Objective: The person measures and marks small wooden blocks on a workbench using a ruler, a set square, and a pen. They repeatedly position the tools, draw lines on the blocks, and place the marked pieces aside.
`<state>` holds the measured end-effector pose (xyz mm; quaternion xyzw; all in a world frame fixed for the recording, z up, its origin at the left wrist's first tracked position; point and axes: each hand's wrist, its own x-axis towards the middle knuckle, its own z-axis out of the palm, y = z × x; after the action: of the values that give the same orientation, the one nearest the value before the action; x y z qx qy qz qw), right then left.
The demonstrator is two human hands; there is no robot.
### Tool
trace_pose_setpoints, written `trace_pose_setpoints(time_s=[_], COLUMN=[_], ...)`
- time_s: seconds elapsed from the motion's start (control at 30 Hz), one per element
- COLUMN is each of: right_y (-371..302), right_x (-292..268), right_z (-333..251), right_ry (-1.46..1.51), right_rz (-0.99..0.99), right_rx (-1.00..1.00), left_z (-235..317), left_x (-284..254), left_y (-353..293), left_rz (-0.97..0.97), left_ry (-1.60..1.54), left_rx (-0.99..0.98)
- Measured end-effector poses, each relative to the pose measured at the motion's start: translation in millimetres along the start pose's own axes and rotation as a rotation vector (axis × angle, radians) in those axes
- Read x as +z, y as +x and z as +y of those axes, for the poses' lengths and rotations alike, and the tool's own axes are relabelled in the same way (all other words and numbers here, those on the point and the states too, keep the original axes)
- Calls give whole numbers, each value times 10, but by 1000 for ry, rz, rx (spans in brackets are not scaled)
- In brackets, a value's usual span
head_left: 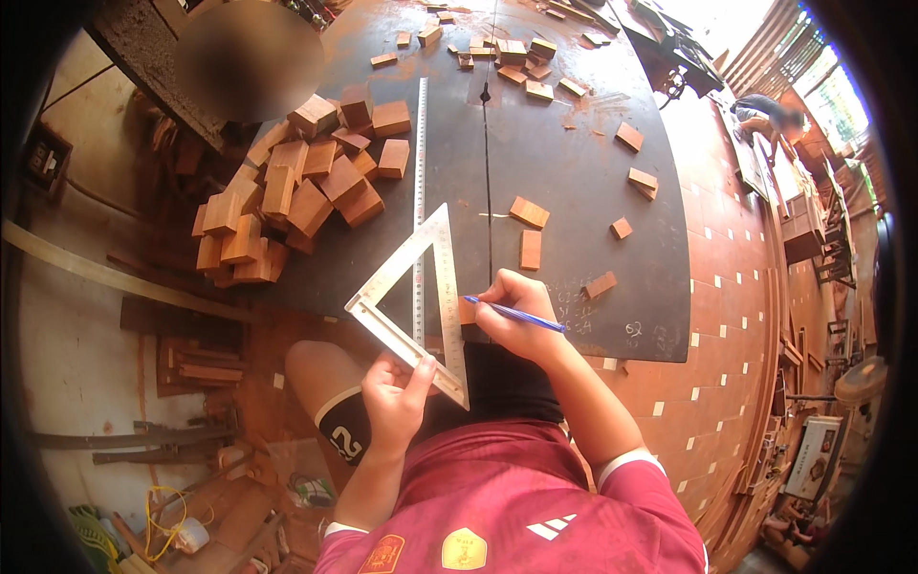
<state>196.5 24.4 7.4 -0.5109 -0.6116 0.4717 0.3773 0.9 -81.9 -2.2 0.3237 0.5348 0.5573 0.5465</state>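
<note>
At the dark table [550, 153], the left grip [394, 397] is clamping a silvery triangular square [448, 297], ideally kept steady, while the right grip [518, 311] is pinching a blue pen [531, 318] by an orange-brown wooden block [467, 312].

Brown cuboid wooden blocks [308, 208] lay heaped on the left of the dark flat tabletop [564, 124]. To their right, a pale triangular set square [449, 306] crossed over a pale straight ruler [421, 153], a slim blue pen [526, 317] right of both.
</note>
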Motion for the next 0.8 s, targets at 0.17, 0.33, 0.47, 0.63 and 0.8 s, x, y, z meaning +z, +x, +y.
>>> trace_pose_setpoints(time_s=[0.17, 0.33, 0.47, 0.63, 0.8], right_y=[9, 17, 22, 25, 21], right_x=[28, 9, 32, 36, 55], right_z=[18, -3, 34, 17, 8], right_ry=[57, 53, 53, 31, 37], right_rz=[29, -5, 0, -4, -8], right_rx=[-8, 3, -22, -30, -34], left_z=[1, -18, -6, 29, 60], left_x=[60, 30, 51, 58, 83], left_y=[9, -11, -14, 1, 13], left_rz=[12, 30, 46, 50, 50], left_ry=[15, 46, 33, 62, 88], left_rx=[8, 11, 6, 8, 17])
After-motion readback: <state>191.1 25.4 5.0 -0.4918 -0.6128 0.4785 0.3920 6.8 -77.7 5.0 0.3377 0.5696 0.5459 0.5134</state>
